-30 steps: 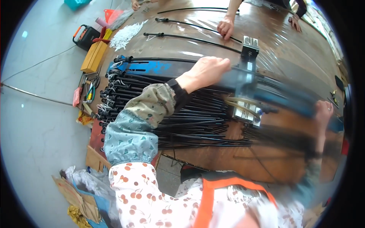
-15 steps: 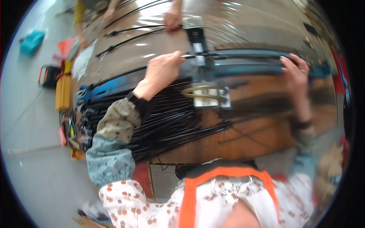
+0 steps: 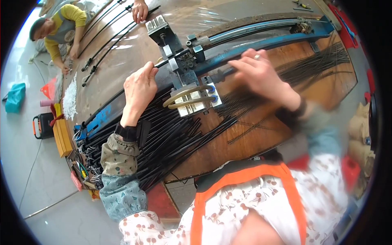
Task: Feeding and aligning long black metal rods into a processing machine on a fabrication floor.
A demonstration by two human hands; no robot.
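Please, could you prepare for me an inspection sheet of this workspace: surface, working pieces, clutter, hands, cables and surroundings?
Surface: brown table, bearing a blue rail and a metal fixture.
Working pieces: one black rod at the fixture; a pile of black rods nearer the person; dark springs to the right.
Clutter: small white pieces, a yellow box and hand tools toward the left edge.
Hands: left hand grips the black rod; right hand is near the blue rail, partly blurred, contact unclear.
Cables: none certain; yellowish tubing loops over the fixture.
Surroundings: a co-worker in yellow sleeves, another person's hand, a teal bag.
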